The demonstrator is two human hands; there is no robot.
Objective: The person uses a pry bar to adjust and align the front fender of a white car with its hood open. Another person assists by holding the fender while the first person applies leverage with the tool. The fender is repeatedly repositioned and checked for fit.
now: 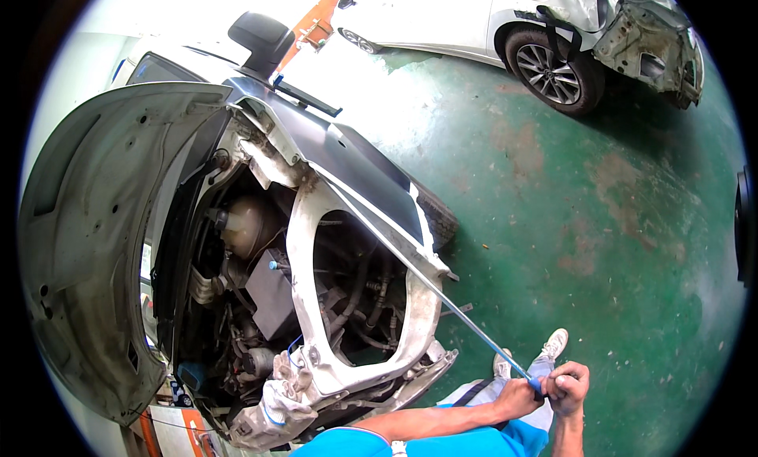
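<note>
My left hand (515, 399) is closed round the near end of a long, thin metal rod (480, 333). Beside it, my right hand (568, 386) has its fingers curled in at the rod's dark tip. The rod slants up and to the left along the stripped front wing of a car, and its far end lies near the wing's upper inner edge. Below the rod is a white body panel (300, 267) with a large oval opening, through which hoses show. A grey box (274, 294) and a rounded, yellowish reservoir (249, 226) sit in the engine bay.
The raised bonnet (95, 220) stands at the left, and a side mirror (260, 43) juts out at the top. A crumpled whitish glove-like thing (286, 402) lies at the car's front. A damaged white car (442, 15) is parked across the green floor (584, 275). My shoes (555, 344) show below.
</note>
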